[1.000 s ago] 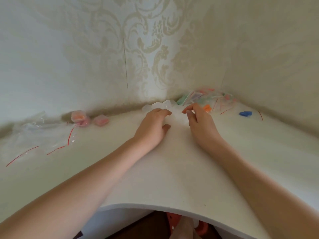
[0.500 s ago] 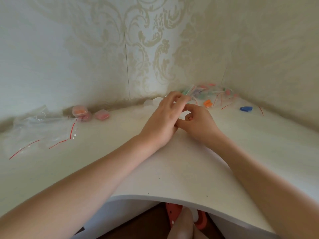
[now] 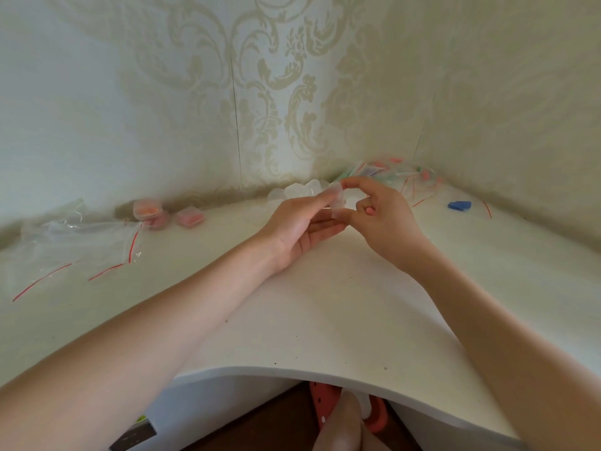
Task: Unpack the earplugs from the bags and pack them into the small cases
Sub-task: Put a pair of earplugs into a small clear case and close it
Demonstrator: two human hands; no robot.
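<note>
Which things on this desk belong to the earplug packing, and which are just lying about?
Job:
clear case, held by left hand and right hand
empty cases
filled cases
earplug bags
emptied bags
blue earplugs

Lying about:
red slipper under the desk

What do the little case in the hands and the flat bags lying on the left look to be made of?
The small translucent case, held between left hand and right hand, looks like frosted, semi-rigid plastic: fingers show dimly through it. The flat clear bags with red strips look like thin glossy plastic film, given their wrinkles and glints; the red lines are probably zip seals.
</note>
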